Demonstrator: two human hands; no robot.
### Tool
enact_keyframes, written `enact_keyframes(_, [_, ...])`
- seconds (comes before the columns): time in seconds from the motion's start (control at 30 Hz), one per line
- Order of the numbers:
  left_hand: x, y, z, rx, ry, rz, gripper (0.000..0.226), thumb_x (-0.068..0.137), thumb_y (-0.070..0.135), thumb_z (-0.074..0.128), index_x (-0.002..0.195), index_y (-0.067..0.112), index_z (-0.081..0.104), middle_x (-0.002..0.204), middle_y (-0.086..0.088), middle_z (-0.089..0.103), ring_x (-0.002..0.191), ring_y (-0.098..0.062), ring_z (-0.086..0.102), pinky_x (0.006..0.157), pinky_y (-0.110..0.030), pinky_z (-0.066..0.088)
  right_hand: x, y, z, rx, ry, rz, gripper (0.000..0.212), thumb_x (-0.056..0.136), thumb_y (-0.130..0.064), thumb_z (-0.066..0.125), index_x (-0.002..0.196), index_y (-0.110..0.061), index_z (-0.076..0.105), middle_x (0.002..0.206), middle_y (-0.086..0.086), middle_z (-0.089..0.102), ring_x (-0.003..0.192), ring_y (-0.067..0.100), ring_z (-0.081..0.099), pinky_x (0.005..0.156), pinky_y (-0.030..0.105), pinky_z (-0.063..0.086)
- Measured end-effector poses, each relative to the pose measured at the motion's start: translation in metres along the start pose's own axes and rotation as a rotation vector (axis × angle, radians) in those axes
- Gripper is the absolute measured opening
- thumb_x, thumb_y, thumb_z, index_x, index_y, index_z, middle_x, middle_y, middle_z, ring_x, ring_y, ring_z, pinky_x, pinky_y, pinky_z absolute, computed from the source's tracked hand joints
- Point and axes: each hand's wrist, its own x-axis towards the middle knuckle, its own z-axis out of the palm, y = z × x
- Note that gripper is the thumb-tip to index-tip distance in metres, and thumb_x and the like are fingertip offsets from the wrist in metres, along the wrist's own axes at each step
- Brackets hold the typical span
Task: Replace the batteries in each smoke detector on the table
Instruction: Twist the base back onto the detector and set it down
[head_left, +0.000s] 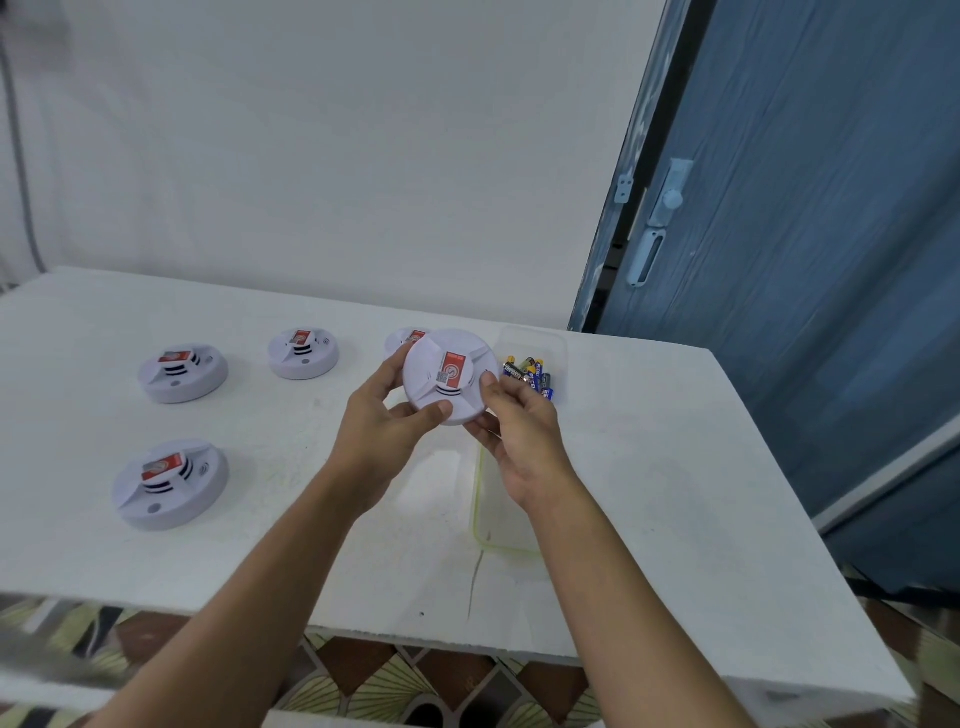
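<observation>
Just both hands (384, 415) (519, 431) gripping one smoke detector (449, 376), batteries (530, 375) beside

The held smoke detector (449, 376), white, round and red-labelled, tilts above the worktop (649, 467). A near-left detector (170, 483), far-left detector (183, 371) and middle detector (304, 352) lie face-up. A fifth detector (405, 339) sits partly hidden behind the held one. Batteries (530, 375) are piled in a clear tray (558, 344) alongside.

Two bare forearms reaching forward and converging, left grip (387, 415) curled round the left edge of a detector (447, 376), thumb on its near rim, right grip (519, 431) cupping its right side from beneath, thumb on top
</observation>
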Motion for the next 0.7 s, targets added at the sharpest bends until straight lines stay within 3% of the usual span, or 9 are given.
enact_keyframes(0.7, [0.0047,-0.004,-0.0039,-0.009,-0.002,-0.007,0.069,0.083,-0.004,0.07,0.142,0.022,0.046,0.128,0.006,0.062,0.1,-0.005,0.068,0.082,-0.017,0.055,0.0049,0.0036,0.0025,0.01,0.004,0.008,0.03,0.098,-0.015,0.063,0.124,-0.001,0.061,0.09,0.0,0.076,0.075,0.009,0.072,0.069,0.023,0.059])
